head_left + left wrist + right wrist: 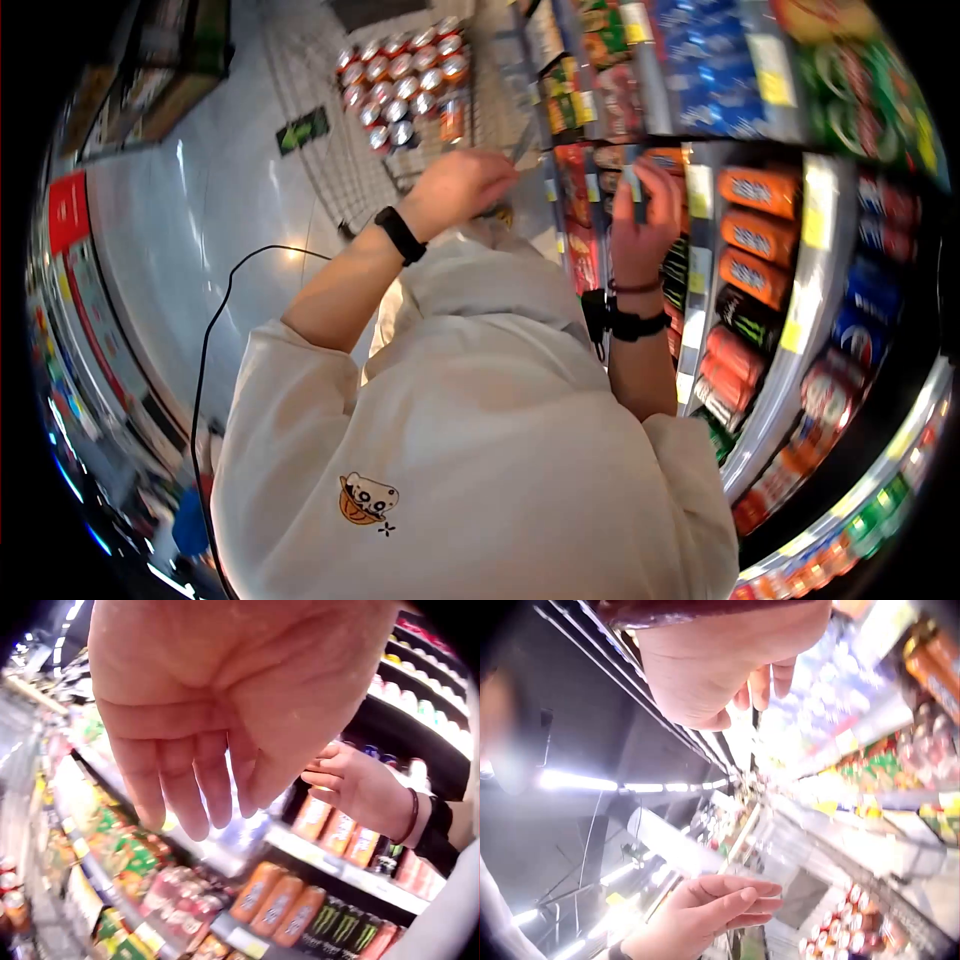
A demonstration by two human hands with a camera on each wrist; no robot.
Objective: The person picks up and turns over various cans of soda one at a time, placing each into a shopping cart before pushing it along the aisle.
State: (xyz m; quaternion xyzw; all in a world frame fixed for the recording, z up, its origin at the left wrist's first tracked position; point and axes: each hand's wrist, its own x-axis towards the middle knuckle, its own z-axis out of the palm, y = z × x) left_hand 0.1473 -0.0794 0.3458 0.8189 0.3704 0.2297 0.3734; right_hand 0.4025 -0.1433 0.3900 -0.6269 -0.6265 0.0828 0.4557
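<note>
Both hands hang in the air with nothing in them. In the head view the left hand [462,188] is between the shopping cart [345,190] and the shelves, its fingers pointing toward the shelf side. The right hand [645,215] is raised before the shelf, near the orange cans [757,238], its fingers slightly bent; contact with the shelf cannot be told. In the left wrist view the left palm [225,697] shows with relaxed fingers, and the right hand [361,787] appears beyond it. The right wrist view shows the right hand [727,671] above and the left hand [705,913] below.
Many upright cans [400,80] stand grouped in the cart. Shelves on the right carry black cans [745,318], blue cans [865,310] and blue packs [705,65]. A black cable [205,350] hangs at the left. A red display box [68,212] stands across the aisle.
</note>
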